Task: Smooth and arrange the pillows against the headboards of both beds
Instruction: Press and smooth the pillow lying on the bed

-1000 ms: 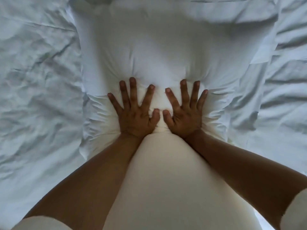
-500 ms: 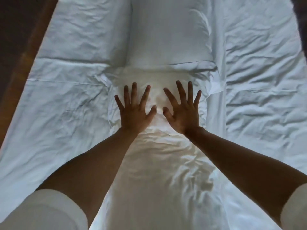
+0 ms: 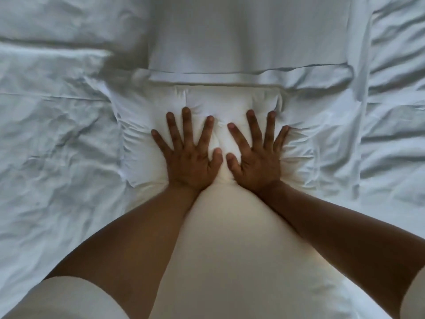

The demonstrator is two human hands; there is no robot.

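hands [image 3: 224,162] pressed deeper into pillow [image 3: 220,238]

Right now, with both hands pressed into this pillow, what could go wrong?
1. The left hand and right hand sink into the near pillow, so dents may remain.
2. Pushing forward could shove it into the far pillow.
3. The wrinkled sheet might bunch further.

A soft white pillow [image 3: 220,238] lies flat mid-bed, squashed and wrinkly on top; another pillow [image 3: 248,33] touches its far end.
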